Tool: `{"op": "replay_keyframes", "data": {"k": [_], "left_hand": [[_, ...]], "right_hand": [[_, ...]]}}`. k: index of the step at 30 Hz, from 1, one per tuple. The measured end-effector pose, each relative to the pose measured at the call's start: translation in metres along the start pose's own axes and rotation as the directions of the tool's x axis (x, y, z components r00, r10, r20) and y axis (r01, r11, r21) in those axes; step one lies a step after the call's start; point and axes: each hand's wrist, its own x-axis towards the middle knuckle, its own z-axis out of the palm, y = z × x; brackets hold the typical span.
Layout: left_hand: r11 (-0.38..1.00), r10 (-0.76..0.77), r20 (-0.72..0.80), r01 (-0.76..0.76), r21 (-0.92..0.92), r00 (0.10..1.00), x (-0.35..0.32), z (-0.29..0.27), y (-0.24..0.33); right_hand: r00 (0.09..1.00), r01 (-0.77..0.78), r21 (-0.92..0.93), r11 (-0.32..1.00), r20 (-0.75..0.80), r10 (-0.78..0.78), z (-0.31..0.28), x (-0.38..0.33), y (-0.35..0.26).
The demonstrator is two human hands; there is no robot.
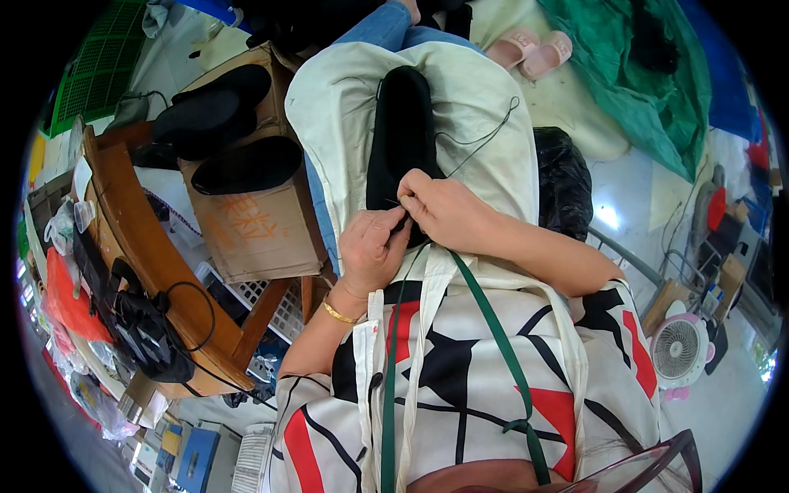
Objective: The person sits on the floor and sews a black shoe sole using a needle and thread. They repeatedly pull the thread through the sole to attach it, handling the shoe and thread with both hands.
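Note:
A black shoe [403, 123] lies lengthwise on the cream apron [329, 103] over my lap, its opening facing up. My left hand [371, 246] grips the near end of the shoe, thumb and fingers drawn together. Right against it, my right hand [448, 212] is closed in a pinch over the same end, fingertips touching or nearly touching the left ones. What the right fingertips pinch is too small to make out. A dark thread [485, 141] runs in a loop across the apron, right of the shoe. The hands cover the shoe's near tip.
To the left, several black shoes [246, 167] rest on a cardboard box [259, 230], beside a curved wooden chair [136, 238]. A black plastic bag [563, 182] sits by my right side. Pink slippers [546, 56] and a green sheet [633, 90] lie ahead; a small fan [679, 347] stands right.

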Motion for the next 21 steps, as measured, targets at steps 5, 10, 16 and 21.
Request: {"op": "replay_keyframes", "data": {"k": [5, 10, 16, 21], "left_hand": [[0.999, 0.039, 0.004, -0.039, -0.002, 0.999, 0.003, -0.003, 0.001], [0.995, 0.09, 0.036, -0.089, -0.038, 0.995, 0.004, -0.004, -0.002], [0.997, 0.043, 0.087, -0.037, -0.063, 0.995, 0.002, -0.006, -0.004], [0.985, -0.137, 0.157, 0.151, -0.083, 0.978, 0.01, -0.011, 0.003]], "right_hand": [[0.995, 0.069, -0.088, 0.994, 0.08, -0.062, -0.027, 0.008, 0.001], [0.988, 0.152, -0.227, 0.962, 0.072, -0.139, -0.018, 0.011, -0.006], [0.863, 0.4, -0.188, 0.897, -0.253, -0.438, 0.007, 0.035, -0.018], [0.964, -0.265, 0.553, 0.79, 0.124, 0.236, -0.038, 0.029, -0.033]]}}
